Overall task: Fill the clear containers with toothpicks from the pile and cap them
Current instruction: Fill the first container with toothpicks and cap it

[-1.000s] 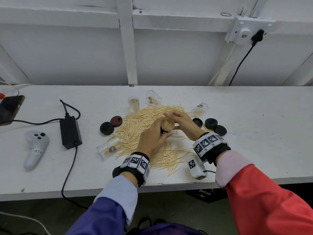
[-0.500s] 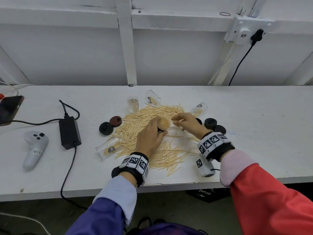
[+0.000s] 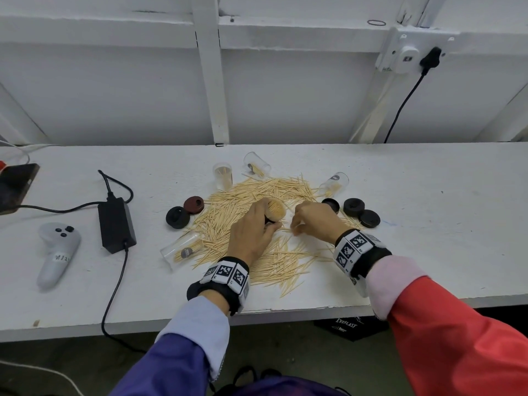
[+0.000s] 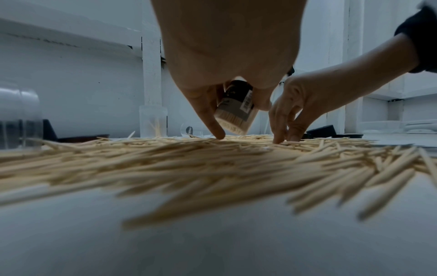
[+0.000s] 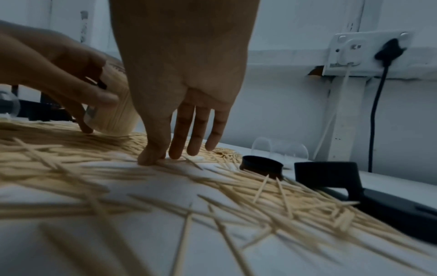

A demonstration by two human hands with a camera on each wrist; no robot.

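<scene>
A clear container (image 3: 275, 210) packed with toothpicks is gripped by my left hand (image 3: 257, 224), tilted above the toothpick pile (image 3: 240, 201). In the left wrist view the container (image 4: 236, 110) hangs with its base just above the sticks, and my left forefinger touches the pile. My right hand (image 3: 295, 228) is down on the pile just right of it. There its thumb and forefinger (image 5: 151, 158) pinch at loose sticks, the other fingers straight. One clear container (image 3: 223, 175) stands upright behind the pile; three more lie around it (image 3: 257, 167) (image 3: 334, 182) (image 3: 183, 248).
Black caps (image 3: 353, 206) (image 3: 369, 218) (image 3: 331, 204) sit right of the pile, with a black cap (image 3: 177, 217) and a maroon cap (image 3: 194, 204) to its left. A power brick (image 3: 115, 224), a white controller (image 3: 57, 252) and a phone (image 3: 15, 187) lie further left. The table's front edge (image 3: 285, 312) is near my wrists.
My right hand has left the container's mouth and dropped rightwards onto the pile. My left hand still holds the filled container in about the same place.
</scene>
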